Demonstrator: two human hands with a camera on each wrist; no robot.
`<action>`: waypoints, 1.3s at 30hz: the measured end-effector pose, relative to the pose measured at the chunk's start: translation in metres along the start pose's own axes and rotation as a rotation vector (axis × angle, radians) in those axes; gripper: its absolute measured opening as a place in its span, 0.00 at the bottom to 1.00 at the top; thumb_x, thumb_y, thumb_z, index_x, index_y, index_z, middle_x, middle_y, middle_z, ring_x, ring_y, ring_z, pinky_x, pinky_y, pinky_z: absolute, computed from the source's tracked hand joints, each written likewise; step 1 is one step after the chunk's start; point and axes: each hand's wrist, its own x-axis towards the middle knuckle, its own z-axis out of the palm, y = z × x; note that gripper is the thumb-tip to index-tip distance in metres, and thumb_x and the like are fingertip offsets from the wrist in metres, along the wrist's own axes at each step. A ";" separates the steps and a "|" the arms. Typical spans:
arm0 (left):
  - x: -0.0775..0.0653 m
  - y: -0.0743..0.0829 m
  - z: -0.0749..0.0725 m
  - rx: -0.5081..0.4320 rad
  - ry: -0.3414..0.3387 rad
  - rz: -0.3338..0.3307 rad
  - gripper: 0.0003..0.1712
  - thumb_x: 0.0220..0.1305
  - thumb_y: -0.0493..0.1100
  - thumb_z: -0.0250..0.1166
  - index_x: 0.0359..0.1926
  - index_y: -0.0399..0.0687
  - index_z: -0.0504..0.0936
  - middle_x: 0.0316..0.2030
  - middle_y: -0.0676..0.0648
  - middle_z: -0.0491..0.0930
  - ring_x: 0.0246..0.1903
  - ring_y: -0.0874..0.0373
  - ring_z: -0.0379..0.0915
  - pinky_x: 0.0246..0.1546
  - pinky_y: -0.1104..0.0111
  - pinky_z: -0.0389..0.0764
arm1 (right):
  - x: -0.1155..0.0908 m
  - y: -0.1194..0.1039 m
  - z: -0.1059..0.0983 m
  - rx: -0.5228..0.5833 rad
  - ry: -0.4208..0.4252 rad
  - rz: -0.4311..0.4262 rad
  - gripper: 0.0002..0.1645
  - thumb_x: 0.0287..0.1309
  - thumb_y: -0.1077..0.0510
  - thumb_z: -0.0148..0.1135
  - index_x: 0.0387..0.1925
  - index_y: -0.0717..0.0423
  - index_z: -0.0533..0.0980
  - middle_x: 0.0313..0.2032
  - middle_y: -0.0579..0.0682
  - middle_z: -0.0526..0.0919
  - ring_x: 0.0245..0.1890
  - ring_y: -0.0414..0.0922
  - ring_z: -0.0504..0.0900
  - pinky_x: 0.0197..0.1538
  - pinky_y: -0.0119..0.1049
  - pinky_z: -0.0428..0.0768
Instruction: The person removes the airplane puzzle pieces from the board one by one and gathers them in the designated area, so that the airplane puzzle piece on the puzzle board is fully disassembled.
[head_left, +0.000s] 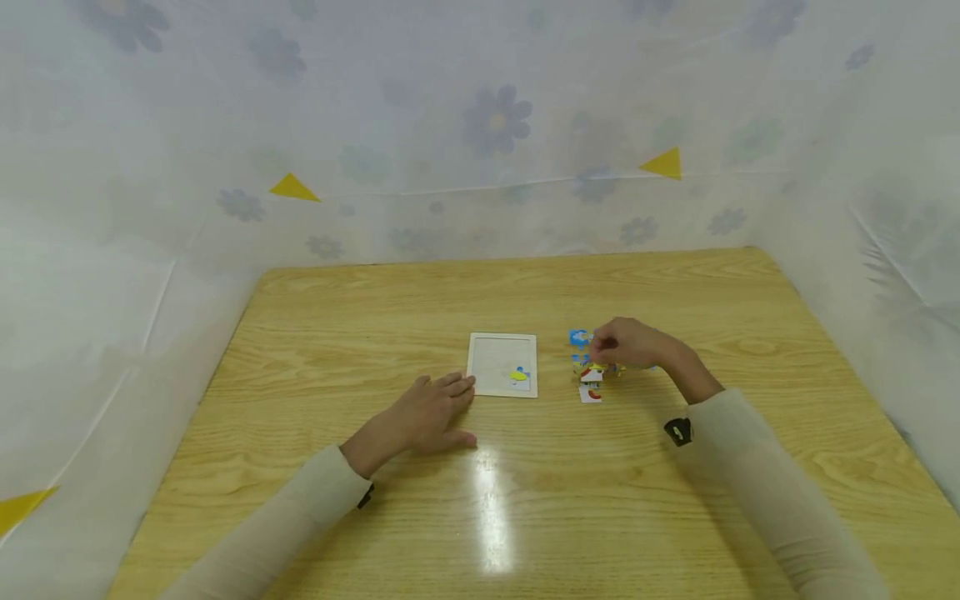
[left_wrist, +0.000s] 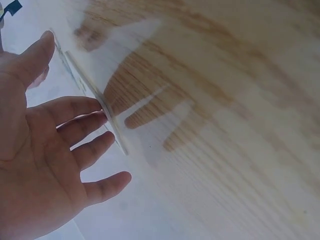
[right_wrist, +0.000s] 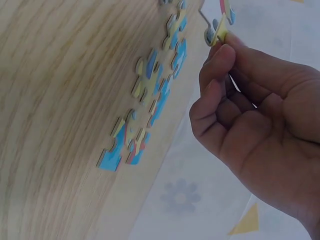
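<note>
My right hand (head_left: 626, 343) pinches a jigsaw piece (right_wrist: 218, 31) by its yellow edge between thumb and forefinger; white, red and blue also show on it. Raised off the table, this piece is over loose jigsaw pieces (right_wrist: 159, 107), some of them hidden by the hand in the head view. A shallow white-rimmed puzzle tray (head_left: 503, 337) lies to the left. One yellow, blue and white piece (head_left: 520, 377) sits in its lower right corner. With fingers spread, my left hand (head_left: 432, 414) touches the tray's left edge at the fingertips (left_wrist: 97, 104).
The wooden table (head_left: 360, 325) carries the tray and pieces near its middle. Pale flowered cloth (head_left: 450, 150) hangs behind it and along both sides. Yellow triangles (head_left: 662, 164) are on the cloth. A bright reflection lies on the table in front of the tray.
</note>
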 end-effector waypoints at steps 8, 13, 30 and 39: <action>-0.002 0.000 -0.001 0.009 0.000 0.004 0.44 0.62 0.67 0.55 0.68 0.41 0.65 0.70 0.44 0.60 0.71 0.48 0.54 0.62 0.43 0.62 | -0.015 0.010 -0.004 -0.003 -0.037 0.026 0.10 0.65 0.61 0.54 0.28 0.60 0.77 0.23 0.52 0.76 0.22 0.42 0.70 0.31 0.35 0.70; -0.003 0.000 -0.002 0.022 0.005 0.010 0.44 0.62 0.68 0.54 0.67 0.41 0.66 0.70 0.44 0.61 0.71 0.47 0.54 0.61 0.43 0.63 | -0.020 0.017 -0.004 0.003 -0.067 0.049 0.10 0.64 0.64 0.53 0.28 0.60 0.77 0.23 0.50 0.76 0.22 0.41 0.68 0.32 0.35 0.69; -0.004 0.001 -0.005 -0.016 -0.016 -0.016 0.44 0.62 0.67 0.54 0.68 0.41 0.64 0.71 0.45 0.59 0.72 0.48 0.52 0.64 0.43 0.60 | -0.025 0.020 0.004 -0.031 -0.073 0.124 0.10 0.64 0.65 0.52 0.28 0.61 0.77 0.24 0.48 0.77 0.23 0.42 0.70 0.34 0.35 0.70; -0.005 0.000 -0.006 -0.038 -0.013 -0.013 0.43 0.63 0.66 0.54 0.68 0.41 0.64 0.71 0.45 0.59 0.72 0.47 0.52 0.63 0.42 0.59 | -0.023 0.015 0.006 -0.070 -0.064 0.163 0.12 0.63 0.66 0.53 0.25 0.59 0.78 0.24 0.48 0.79 0.23 0.42 0.72 0.34 0.35 0.70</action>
